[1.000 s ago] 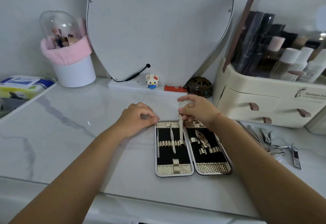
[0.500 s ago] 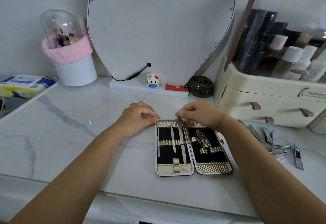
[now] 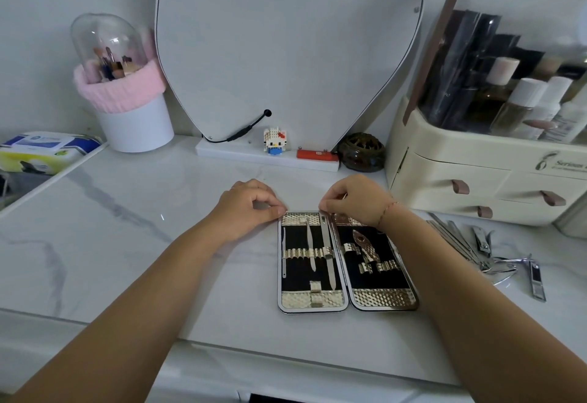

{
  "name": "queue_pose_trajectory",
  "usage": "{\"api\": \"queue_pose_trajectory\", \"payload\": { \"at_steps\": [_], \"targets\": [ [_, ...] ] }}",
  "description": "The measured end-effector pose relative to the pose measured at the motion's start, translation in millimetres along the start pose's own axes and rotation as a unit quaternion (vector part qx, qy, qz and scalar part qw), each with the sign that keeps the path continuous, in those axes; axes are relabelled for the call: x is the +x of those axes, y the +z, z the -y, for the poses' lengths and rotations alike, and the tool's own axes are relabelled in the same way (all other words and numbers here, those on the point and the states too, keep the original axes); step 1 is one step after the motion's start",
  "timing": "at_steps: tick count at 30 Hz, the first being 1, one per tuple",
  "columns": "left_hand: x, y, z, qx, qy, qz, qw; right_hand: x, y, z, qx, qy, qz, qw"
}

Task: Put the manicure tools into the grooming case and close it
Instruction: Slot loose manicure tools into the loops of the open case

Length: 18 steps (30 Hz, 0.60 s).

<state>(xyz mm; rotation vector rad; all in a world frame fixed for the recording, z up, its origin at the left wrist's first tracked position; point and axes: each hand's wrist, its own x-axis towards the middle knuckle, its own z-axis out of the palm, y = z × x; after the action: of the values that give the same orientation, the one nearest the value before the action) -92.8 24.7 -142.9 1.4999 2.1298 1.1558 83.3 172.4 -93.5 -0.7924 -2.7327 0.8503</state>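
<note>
The grooming case (image 3: 313,300) lies open and flat on the marble top, gold trim around black lining. Its left half holds a thin probe (image 3: 284,253), a pusher (image 3: 310,250) and a long nail file (image 3: 327,256) under the elastic band. A gold patterned tool (image 3: 365,247) sits in the right half. My left hand (image 3: 251,209) pinches the case's top left corner. My right hand (image 3: 355,199) has its fingertips pinched together at the top middle edge, just above the file's end. Several loose steel tools (image 3: 460,244) lie to the right.
Two nail clippers (image 3: 482,240) (image 3: 536,279) and small scissors (image 3: 505,266) lie by the cream cosmetics organiser (image 3: 476,180). A mirror (image 3: 286,53), a small toy figure (image 3: 273,140), a dark round jar (image 3: 362,151) and a brush holder (image 3: 127,107) stand behind.
My right hand pushed the long nail file down from upright into its slot under the band, then lowered to the case's top edge. My left hand stayed on the corner.
</note>
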Motion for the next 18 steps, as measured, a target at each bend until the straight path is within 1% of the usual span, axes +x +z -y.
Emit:
{"api": "queue_pose_trajectory", "payload": {
  "at_steps": [4,8,11,18],
  "targets": [
    [-0.2,0.8,0.4,-0.012,0.006,-0.005,1.000,5.4,2.8,2.4,0.022,0.009,0.022,0.999],
    [-0.3,0.4,-1.2,-0.019,0.001,-0.006,1.000,4.5,5.0,1.6,0.055,0.013,0.012,0.998],
    [0.2,0.7,-1.1,-0.014,0.004,-0.006,1.000,1.7,3.9,0.5,0.082,0.003,0.015,0.997],
    [-0.6,0.0,-0.8,-0.014,0.002,-0.006,1.000,-3.0,3.4,-5.8,0.105,-0.011,0.025,0.994]
  ]
}}
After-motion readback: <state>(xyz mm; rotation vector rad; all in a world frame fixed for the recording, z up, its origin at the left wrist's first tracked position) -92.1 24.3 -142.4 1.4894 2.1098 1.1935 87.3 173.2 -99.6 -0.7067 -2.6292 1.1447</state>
